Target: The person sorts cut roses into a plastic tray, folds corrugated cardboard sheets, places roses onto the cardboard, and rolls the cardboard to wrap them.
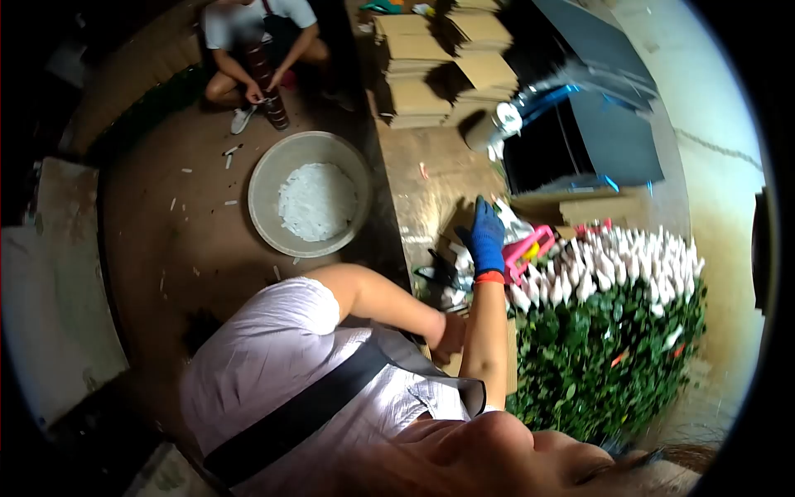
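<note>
My right hand (pixel 487 236), in a blue glove with a red-orange cuff, reaches over the brown worktop (pixel 406 170). Its fingers are stretched out and the thumb stands apart, with nothing visible in them. A pink plastic object (pixel 528 253) with a yellow part lies just right of the glove. My bare left hand (pixel 451 335) is by my right forearm, over a piece of cardboard (pixel 511 352). Its fingers look curled, but what they hold, if anything, is hidden. Crumpled white and black scraps (pixel 455 269) lie between the hands.
Green leafy stems with white-wrapped tips (pixel 588 269) are piled at right. Cardboard stacks (pixel 414 74), a silver cylinder (pixel 494 126) and black boxes (pixel 542 141) stand farther up. On the floor, a round basin (pixel 258 195) holds white pieces. Another person (pixel 290 50) sits handling a dark banded column (pixel 273 108).
</note>
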A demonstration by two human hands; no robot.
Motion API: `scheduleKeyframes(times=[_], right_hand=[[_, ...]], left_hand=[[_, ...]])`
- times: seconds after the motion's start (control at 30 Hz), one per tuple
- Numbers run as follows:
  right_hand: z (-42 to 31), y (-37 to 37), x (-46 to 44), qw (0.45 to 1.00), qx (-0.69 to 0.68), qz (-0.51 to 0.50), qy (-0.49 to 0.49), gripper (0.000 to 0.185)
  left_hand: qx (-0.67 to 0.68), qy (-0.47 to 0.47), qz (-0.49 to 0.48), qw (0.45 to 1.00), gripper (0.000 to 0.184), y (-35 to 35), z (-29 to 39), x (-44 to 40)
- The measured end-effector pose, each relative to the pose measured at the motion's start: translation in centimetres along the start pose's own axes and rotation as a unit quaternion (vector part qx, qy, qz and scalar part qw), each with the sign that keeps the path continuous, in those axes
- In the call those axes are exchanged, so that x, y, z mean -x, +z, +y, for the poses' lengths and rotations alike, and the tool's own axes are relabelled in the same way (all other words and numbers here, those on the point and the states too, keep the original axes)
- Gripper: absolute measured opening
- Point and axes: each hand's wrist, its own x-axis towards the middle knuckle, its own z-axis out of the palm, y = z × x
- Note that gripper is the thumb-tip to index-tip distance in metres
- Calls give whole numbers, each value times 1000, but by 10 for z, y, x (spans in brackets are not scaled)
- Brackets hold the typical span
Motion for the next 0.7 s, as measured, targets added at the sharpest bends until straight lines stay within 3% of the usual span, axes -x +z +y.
scheduleKeyframes(times=[0.07,0.1,0.23,0.27,0.47,0.57,0.63,0.7], right_hand=[[22,48,-7,995,90,-8,-30,66],[23,59,-7,992,106,-62,10,61],[11,25,-9,983,97,-153,18,38],[18,36,-5,989,70,-128,16,46],[25,14,13,984,-126,-91,92,38],[39,22,23,967,-216,-91,96,32],[25,-13,33,982,-120,-92,112,26],[19,-37,45,983,-76,-78,145,25]], left_hand=[[-9,15,47,999,62,13,0,-1],[-12,17,61,998,63,16,0,-2],[-25,26,93,995,67,26,-4,-6],[-28,27,98,994,68,28,-4,-8],[-52,42,96,993,74,33,-14,-5],[-88,41,20,995,77,15,-12,-2],[-128,71,101,984,74,40,-22,-7],[-120,31,-34,992,71,4,-9,-6]])
